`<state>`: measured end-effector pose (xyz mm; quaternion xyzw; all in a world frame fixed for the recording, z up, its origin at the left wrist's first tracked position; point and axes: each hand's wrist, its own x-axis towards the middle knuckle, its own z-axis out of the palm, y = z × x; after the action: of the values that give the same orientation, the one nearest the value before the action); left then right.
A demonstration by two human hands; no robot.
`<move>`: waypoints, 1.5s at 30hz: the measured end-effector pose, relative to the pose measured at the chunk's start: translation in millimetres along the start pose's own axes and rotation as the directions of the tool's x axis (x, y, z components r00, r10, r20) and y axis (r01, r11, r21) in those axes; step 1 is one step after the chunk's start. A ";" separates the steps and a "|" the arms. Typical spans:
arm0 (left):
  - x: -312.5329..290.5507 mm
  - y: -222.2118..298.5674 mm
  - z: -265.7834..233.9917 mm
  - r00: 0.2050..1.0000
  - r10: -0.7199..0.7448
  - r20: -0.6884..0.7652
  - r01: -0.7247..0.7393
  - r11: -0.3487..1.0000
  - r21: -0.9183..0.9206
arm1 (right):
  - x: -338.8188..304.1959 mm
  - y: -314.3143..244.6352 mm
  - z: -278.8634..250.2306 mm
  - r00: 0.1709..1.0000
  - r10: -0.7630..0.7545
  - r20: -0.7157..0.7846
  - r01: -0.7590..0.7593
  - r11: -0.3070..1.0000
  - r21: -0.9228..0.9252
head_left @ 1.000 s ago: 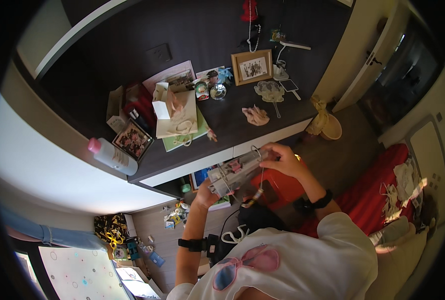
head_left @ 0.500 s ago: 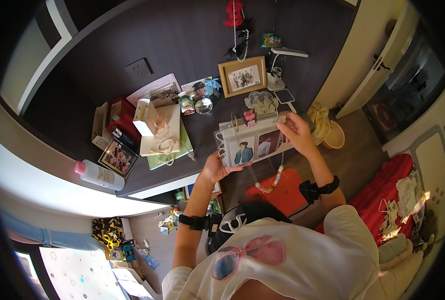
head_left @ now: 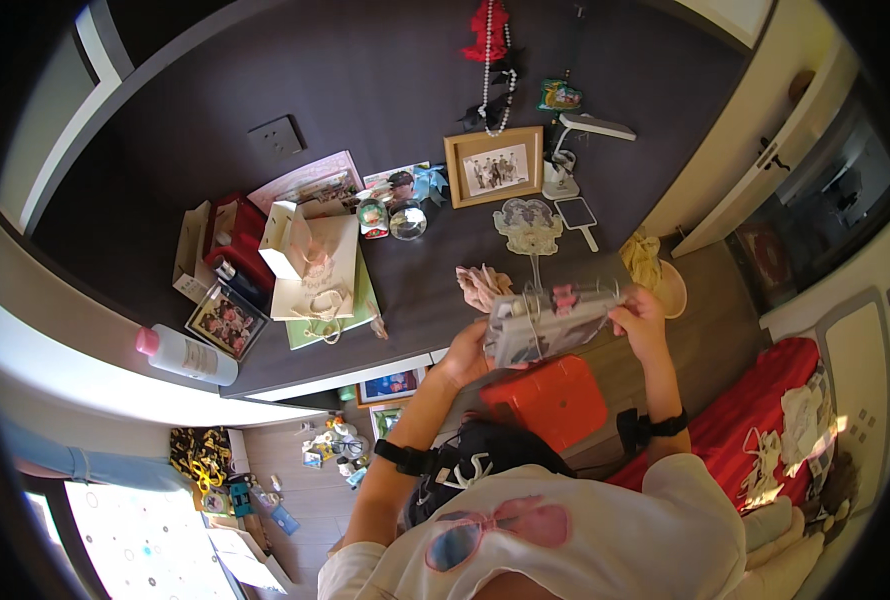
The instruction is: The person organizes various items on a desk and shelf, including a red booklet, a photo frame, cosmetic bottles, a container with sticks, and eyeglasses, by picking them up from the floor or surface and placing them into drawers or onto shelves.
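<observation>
Left fingers (head_left: 473, 347) and right fingers (head_left: 628, 314) closed on ring binder (head_left: 542, 332) — clear, glossy, tilted, pink ornament (head_left: 565, 299) atop

1. Dark brown wood-look desk (head_left: 420, 300), white front edge (head_left: 385, 368), before me.
2. Tall dark brown back panel (head_left: 365, 90), fitted with a black rectangular socket plate (head_left: 278, 137).
3. Cream door (head_left: 755, 190), dark handle (head_left: 771, 156), standing open.
4. Grey-brown plank floor (head_left: 310, 500).
5. Bed with red striped cover (head_left: 717, 428) and pale headboard (head_left: 860, 370); sunlight patches nearby.
6. Light-blue fabric curtain (head_left: 110, 468), bunched beside a brightly lit white surface with coloured dots (head_left: 130, 545).
</observation>
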<state>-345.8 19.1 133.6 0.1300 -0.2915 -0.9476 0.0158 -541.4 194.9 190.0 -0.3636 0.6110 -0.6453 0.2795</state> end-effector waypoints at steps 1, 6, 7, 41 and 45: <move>2.1 -3.9 -4.8 1.000 0.008 -0.010 -0.008 1.000 -0.011 | -0.7 5.5 0.3 0.998 -0.034 -0.045 0.036 0.999 0.041; 12.7 -26.2 -10.1 0.995 0.083 0.048 -0.080 0.995 -0.067 | 12.3 6.2 -2.6 0.964 -0.016 -0.265 0.067 0.981 0.185; 14.3 -31.5 -10.2 0.983 0.120 0.141 -0.105 0.989 -0.106 | 21.3 8.4 -3.0 0.966 -0.010 -0.256 0.059 0.981 0.185; 119.9 39.0 -161.9 0.518 0.622 -0.588 0.096 0.640 0.762 | 321.0 207.9 80.3 0.992 0.124 -0.029 -0.110 0.949 0.294; 124.2 36.6 -145.3 0.593 0.676 -0.437 0.223 0.384 0.896 | 328.5 210.5 80.9 0.995 0.099 -0.025 -0.092 0.975 0.204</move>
<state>-430.3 -104.0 8.8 0.4558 -0.7268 -0.4666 0.2152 -683.7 -137.4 22.3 -0.2922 0.5638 -0.6961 0.3350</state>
